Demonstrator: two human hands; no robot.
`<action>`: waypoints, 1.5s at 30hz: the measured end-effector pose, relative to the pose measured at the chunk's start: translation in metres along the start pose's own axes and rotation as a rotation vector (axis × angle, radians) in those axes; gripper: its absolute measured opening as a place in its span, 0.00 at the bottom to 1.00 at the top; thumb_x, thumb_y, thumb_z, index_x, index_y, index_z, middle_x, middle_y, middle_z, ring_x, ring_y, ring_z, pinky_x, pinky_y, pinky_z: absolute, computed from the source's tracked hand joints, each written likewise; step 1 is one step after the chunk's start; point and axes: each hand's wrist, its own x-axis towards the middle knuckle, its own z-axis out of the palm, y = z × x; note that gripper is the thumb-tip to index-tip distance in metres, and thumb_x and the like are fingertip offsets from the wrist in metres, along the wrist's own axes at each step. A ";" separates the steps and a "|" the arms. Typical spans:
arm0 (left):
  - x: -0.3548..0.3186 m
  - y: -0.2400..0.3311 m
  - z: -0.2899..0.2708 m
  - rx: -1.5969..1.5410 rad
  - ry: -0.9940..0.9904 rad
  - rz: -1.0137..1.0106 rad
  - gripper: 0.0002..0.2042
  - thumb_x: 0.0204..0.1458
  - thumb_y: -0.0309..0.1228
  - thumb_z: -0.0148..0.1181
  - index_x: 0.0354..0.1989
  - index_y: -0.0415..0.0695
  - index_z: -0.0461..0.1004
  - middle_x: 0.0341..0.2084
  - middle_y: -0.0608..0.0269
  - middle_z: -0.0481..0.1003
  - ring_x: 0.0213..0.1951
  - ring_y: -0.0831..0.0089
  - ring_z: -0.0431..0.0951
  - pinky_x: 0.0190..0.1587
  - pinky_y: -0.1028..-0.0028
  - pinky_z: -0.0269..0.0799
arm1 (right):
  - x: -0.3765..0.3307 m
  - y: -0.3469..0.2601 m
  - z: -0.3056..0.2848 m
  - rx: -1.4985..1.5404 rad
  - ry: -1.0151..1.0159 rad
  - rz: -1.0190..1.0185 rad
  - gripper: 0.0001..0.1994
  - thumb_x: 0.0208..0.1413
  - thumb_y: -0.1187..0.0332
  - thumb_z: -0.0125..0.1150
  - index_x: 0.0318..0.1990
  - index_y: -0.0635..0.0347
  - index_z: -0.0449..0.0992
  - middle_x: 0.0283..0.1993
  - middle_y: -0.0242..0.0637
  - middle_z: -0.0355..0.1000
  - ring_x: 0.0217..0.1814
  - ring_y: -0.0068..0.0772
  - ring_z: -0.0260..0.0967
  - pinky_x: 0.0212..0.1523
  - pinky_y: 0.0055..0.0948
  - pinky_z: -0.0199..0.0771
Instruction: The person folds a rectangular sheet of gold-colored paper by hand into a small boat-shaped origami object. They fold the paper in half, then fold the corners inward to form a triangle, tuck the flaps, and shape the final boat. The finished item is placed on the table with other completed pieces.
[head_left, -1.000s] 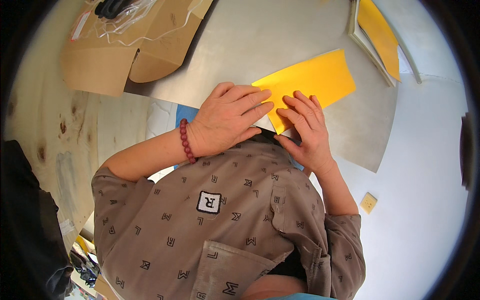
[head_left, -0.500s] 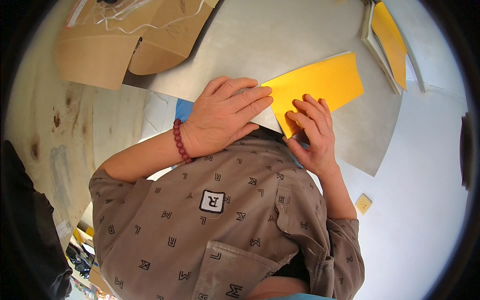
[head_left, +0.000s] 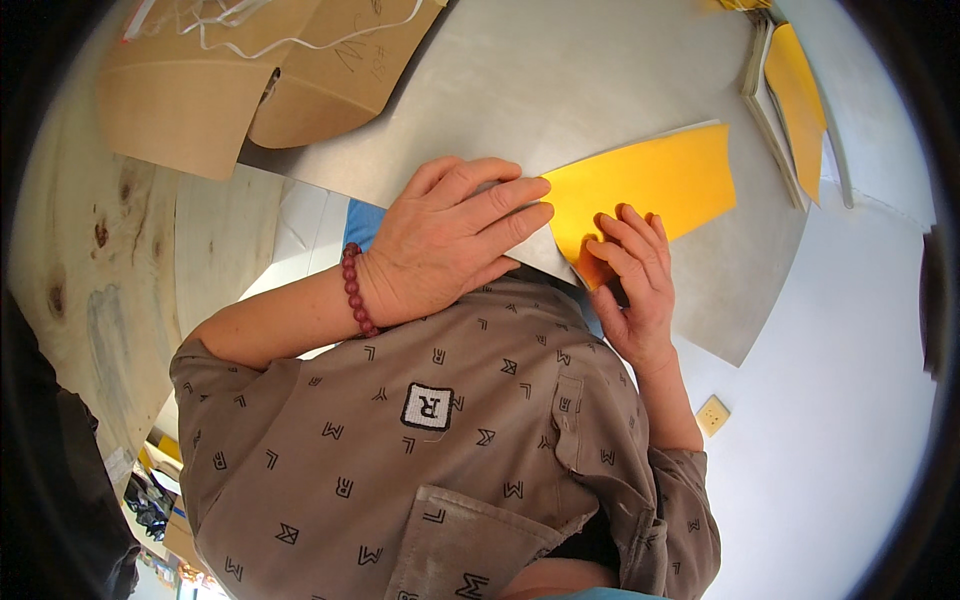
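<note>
Slants left forearm (head_left: 280, 322) from the left of the frame toward the centre, bent at the elbow. Holds left hand (head_left: 440, 225) back upward, with fingers (head_left: 510, 197) stretched rightward, slightly bent and parted, and with thumb below them. Angles right forearm (head_left: 670, 395) steeply upward from right of the lower centre. Points right hand (head_left: 640, 285) toward the upper left, with fingers curled and thumb lower, apart from the index fingertip.
</note>
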 end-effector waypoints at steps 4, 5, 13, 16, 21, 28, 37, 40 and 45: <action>0.004 0.002 -0.004 -0.015 0.020 -0.006 0.34 0.40 0.32 0.76 0.62 0.47 0.75 0.61 0.68 0.74 0.63 0.65 0.70 0.63 0.60 0.65 | 0.004 0.004 -0.004 0.037 0.079 0.014 0.12 0.55 0.77 0.68 0.47 0.59 0.83 0.56 0.40 0.80 0.66 0.49 0.73 0.71 0.49 0.66; 0.006 0.003 -0.005 -0.013 0.019 -0.007 0.34 0.39 0.31 0.75 0.61 0.46 0.76 0.59 0.67 0.74 0.62 0.65 0.71 0.62 0.61 0.66 | 0.006 0.005 -0.006 0.046 0.104 0.024 0.10 0.56 0.78 0.67 0.46 0.60 0.83 0.54 0.41 0.81 0.63 0.48 0.75 0.68 0.46 0.70; 0.014 0.005 -0.015 -0.060 -0.017 -0.050 0.37 0.39 0.35 0.78 0.64 0.47 0.74 0.58 0.66 0.76 0.60 0.62 0.71 0.61 0.61 0.65 | 0.027 0.011 -0.011 0.088 0.217 0.218 0.05 0.59 0.77 0.68 0.41 0.62 0.82 0.37 0.39 0.80 0.41 0.41 0.74 0.43 0.34 0.74; 0.018 0.005 -0.016 -0.067 -0.016 -0.066 0.35 0.42 0.38 0.78 0.63 0.46 0.75 0.56 0.66 0.76 0.59 0.62 0.72 0.61 0.61 0.65 | 0.034 0.013 -0.012 0.101 0.220 0.268 0.03 0.60 0.75 0.69 0.40 0.62 0.81 0.34 0.38 0.79 0.37 0.39 0.73 0.39 0.34 0.73; 0.022 0.004 -0.014 -0.062 0.006 -0.069 0.32 0.47 0.39 0.76 0.62 0.46 0.75 0.54 0.65 0.77 0.57 0.61 0.72 0.60 0.60 0.65 | 0.049 0.020 -0.014 0.161 0.196 0.327 0.04 0.61 0.71 0.69 0.39 0.61 0.81 0.31 0.39 0.77 0.31 0.37 0.73 0.33 0.32 0.73; 0.023 0.004 0.004 -0.186 0.118 0.157 0.26 0.53 0.34 0.71 0.62 0.45 0.77 0.59 0.61 0.77 0.61 0.59 0.73 0.63 0.60 0.66 | 0.057 0.027 -0.010 0.144 0.214 0.309 0.06 0.61 0.70 0.70 0.38 0.62 0.81 0.30 0.38 0.77 0.28 0.31 0.74 0.31 0.28 0.74; 0.025 0.023 0.020 -0.063 -0.040 0.107 0.32 0.53 0.38 0.70 0.68 0.45 0.73 0.71 0.61 0.69 0.72 0.66 0.67 0.69 0.60 0.61 | 0.055 0.031 -0.003 0.195 0.258 0.332 0.05 0.60 0.71 0.71 0.37 0.61 0.81 0.28 0.35 0.77 0.26 0.25 0.73 0.30 0.24 0.73; 0.022 0.026 0.022 -0.032 -0.034 0.079 0.33 0.52 0.39 0.71 0.68 0.44 0.72 0.71 0.61 0.69 0.72 0.66 0.66 0.70 0.60 0.60 | 0.056 0.033 -0.001 0.208 0.274 0.354 0.05 0.60 0.71 0.72 0.36 0.61 0.81 0.26 0.34 0.76 0.25 0.23 0.72 0.30 0.24 0.73; 0.021 0.029 0.024 -0.021 -0.034 0.050 0.33 0.53 0.40 0.70 0.68 0.43 0.72 0.71 0.60 0.69 0.73 0.65 0.65 0.71 0.59 0.59 | 0.056 0.034 -0.001 0.194 0.287 0.354 0.05 0.61 0.70 0.72 0.37 0.61 0.81 0.26 0.32 0.76 0.25 0.20 0.71 0.29 0.22 0.72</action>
